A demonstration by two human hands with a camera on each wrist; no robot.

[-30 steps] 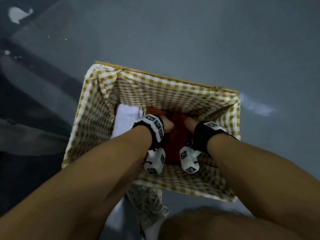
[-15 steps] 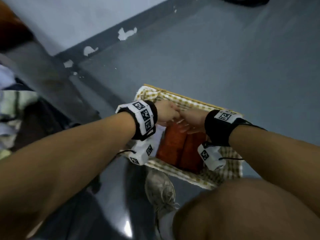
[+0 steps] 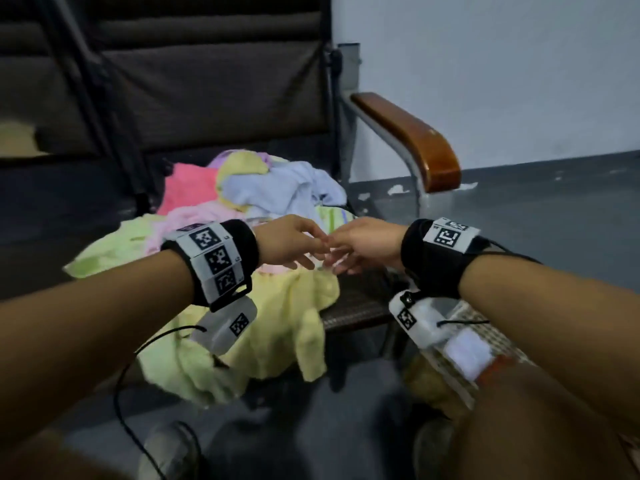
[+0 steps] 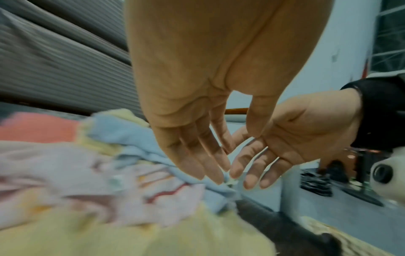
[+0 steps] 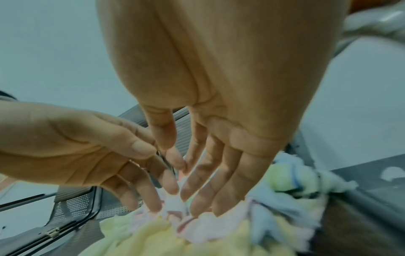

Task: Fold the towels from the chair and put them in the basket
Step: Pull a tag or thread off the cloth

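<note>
A loose pile of towels [image 3: 263, 202] lies on the chair seat: pink, blue, pale pink and a large yellow towel [image 3: 277, 323] hanging over the front edge. My left hand [image 3: 311, 251] and right hand [image 3: 337, 259] meet above the pile with fingers straight and hold nothing. In the wrist views the left hand [image 4: 210, 166] and right hand [image 5: 197, 181] hover just over a pale pink towel [image 5: 197, 230] beside the blue towel [image 4: 136, 138]; contact is unclear. The gingham-lined basket [image 3: 491, 327] sits at the lower right, half hidden by my right arm, with a white and an orange towel inside.
The chair has a dark ribbed back [image 3: 207, 81] and a wooden armrest [image 3: 415, 140] on the right. A pale wall stands behind, with grey floor below. A shoe [image 3: 169, 448] and my knee fill the bottom of the head view. A thin cable hangs from my left wrist.
Both hands have risen out of the basket, leaving the orange towel in it, and moved over the towel pile on the chair. The head view swung from basket to chair.
</note>
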